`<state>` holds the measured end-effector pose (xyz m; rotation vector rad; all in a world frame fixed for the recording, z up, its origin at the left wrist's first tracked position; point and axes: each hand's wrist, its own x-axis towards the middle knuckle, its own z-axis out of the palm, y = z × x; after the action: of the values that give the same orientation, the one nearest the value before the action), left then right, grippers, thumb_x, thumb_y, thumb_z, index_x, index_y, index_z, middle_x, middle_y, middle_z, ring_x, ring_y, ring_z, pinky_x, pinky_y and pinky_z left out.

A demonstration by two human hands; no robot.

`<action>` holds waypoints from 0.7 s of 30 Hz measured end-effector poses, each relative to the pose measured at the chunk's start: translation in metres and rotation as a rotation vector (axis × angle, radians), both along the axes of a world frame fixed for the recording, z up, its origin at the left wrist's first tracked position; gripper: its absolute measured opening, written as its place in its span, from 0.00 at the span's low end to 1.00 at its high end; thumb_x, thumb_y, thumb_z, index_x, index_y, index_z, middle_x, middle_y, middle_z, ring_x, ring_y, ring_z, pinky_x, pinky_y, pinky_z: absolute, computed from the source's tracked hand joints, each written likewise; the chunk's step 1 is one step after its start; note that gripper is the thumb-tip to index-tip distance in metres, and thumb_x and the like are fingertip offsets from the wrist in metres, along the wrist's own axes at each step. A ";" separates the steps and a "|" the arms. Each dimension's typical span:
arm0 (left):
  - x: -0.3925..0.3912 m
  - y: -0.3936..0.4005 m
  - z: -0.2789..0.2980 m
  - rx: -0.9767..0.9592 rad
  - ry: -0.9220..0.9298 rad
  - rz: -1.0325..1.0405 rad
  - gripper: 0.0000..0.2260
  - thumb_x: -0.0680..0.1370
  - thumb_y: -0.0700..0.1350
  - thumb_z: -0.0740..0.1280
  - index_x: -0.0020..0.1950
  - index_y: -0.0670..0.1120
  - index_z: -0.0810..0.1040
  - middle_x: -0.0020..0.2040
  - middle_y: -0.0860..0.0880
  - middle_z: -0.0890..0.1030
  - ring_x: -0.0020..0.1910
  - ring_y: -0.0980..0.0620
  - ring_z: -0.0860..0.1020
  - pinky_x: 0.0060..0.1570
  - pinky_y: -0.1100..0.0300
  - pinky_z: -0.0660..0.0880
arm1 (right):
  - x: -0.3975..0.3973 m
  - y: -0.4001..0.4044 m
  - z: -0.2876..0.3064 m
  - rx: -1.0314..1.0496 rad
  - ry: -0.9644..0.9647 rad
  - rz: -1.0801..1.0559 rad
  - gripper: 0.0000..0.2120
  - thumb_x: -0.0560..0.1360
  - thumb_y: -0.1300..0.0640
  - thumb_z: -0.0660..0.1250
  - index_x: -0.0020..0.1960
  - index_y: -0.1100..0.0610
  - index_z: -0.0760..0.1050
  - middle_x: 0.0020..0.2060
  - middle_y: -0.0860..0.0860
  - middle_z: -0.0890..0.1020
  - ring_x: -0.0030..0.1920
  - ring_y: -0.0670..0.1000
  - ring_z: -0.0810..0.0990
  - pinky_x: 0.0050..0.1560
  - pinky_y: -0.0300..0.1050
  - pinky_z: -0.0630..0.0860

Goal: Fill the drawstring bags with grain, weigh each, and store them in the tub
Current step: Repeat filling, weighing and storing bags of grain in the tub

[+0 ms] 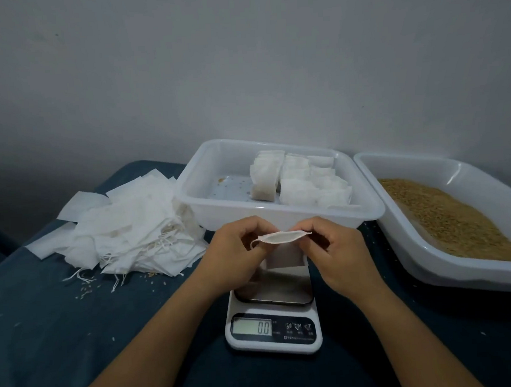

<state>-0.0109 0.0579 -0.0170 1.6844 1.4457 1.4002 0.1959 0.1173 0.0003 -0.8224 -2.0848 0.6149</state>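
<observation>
Both hands pinch 1 empty drawstring bag (281, 237) at its mouth, left hand (237, 251) and right hand (335, 254) at opposite ends, holding it above the scale (272, 321), with the grain tray (447, 217) nearer the right hand.

Both forearms come in from the lower edge and point up toward the middle, where the two hands meet close together. The left hand (237, 254) is turned with its back to the camera, its fingers (252, 228) curled, and it pinches the left end of the drawstring bag (281, 237). The right hand (338, 254) mirrors it, its fingers curled too, and it pinches the right end. The hands are apart, joined only by what they hold between them. Both wrists are nearly straight, and the arms are bare.
</observation>
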 end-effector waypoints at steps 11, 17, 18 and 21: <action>-0.020 0.003 -0.004 -0.134 0.053 -0.030 0.12 0.74 0.47 0.77 0.53 0.60 0.82 0.42 0.54 0.86 0.40 0.48 0.84 0.44 0.53 0.82 | -0.007 -0.002 -0.009 -0.230 0.000 -0.029 0.32 0.77 0.54 0.77 0.74 0.33 0.68 0.49 0.41 0.84 0.46 0.43 0.86 0.48 0.38 0.83; -0.021 0.004 -0.009 -0.097 0.250 0.054 0.13 0.73 0.49 0.78 0.54 0.61 0.81 0.43 0.60 0.84 0.38 0.58 0.81 0.40 0.69 0.74 | -0.005 0.003 -0.011 -0.123 -0.167 -0.059 0.34 0.75 0.51 0.78 0.77 0.39 0.68 0.49 0.39 0.81 0.50 0.34 0.80 0.47 0.25 0.75; -0.021 0.004 -0.009 -0.087 0.271 0.063 0.13 0.73 0.50 0.78 0.55 0.61 0.80 0.43 0.62 0.83 0.37 0.59 0.80 0.39 0.71 0.73 | -0.004 0.004 -0.011 -0.122 -0.169 -0.055 0.35 0.75 0.51 0.78 0.77 0.39 0.68 0.49 0.38 0.81 0.51 0.33 0.79 0.47 0.24 0.73; -0.022 0.004 -0.009 -0.065 0.293 0.075 0.14 0.74 0.49 0.78 0.57 0.59 0.81 0.43 0.65 0.81 0.38 0.63 0.78 0.39 0.72 0.70 | 0.001 0.009 -0.011 -0.156 -0.159 -0.036 0.35 0.75 0.47 0.77 0.77 0.35 0.65 0.54 0.34 0.79 0.55 0.30 0.76 0.47 0.24 0.73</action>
<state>-0.0327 0.0616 -0.0265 1.8698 1.7094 1.1649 0.1971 0.1260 -0.0103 -1.0249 -2.1796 0.7198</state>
